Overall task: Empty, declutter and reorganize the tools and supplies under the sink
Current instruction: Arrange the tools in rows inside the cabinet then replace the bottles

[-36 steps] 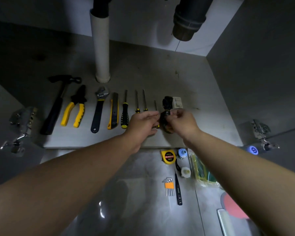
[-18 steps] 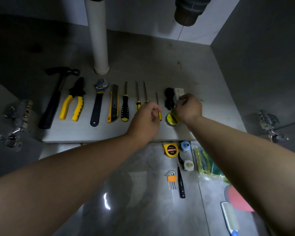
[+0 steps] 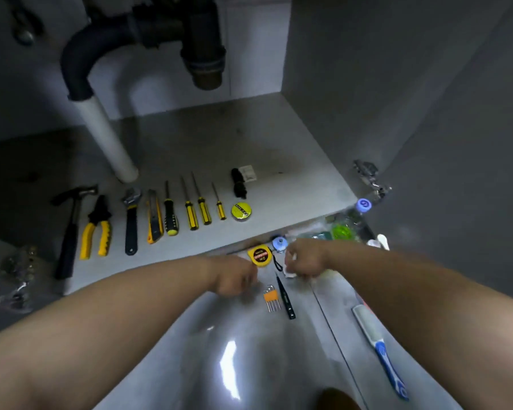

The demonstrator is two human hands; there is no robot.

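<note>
I'd call the job well along. On the cabinet floor [image 3: 264, 149], across the middle left of the frame, a tidy row is laid out: hammer [image 3: 71, 229], pliers [image 3: 97, 232], wrench [image 3: 131, 220], utility knife [image 3: 154, 220], four screwdrivers [image 3: 190, 213], then a yellow tape roll [image 3: 241, 211] with a black bundle [image 3: 239, 184] behind it.

What is left lies lower, on the room floor at centre and right: tape measure [image 3: 260, 255], hex keys [image 3: 271, 297], a black pen-shaped tool [image 3: 285, 297], a blue roll [image 3: 279, 242], a green bag [image 3: 342, 230] and a long brush [image 3: 379, 347] at lower right.

The right hand [image 3: 304, 263], just right of the tape measure, has its fingers curled round a small white roll [image 3: 289, 273], which shows only at the edge of the fist. The left hand [image 3: 237, 276], just below the tape measure, is curled too, but it is blurred and I cannot tell whether it holds anything. I reckon these small pieces go in next.
</note>
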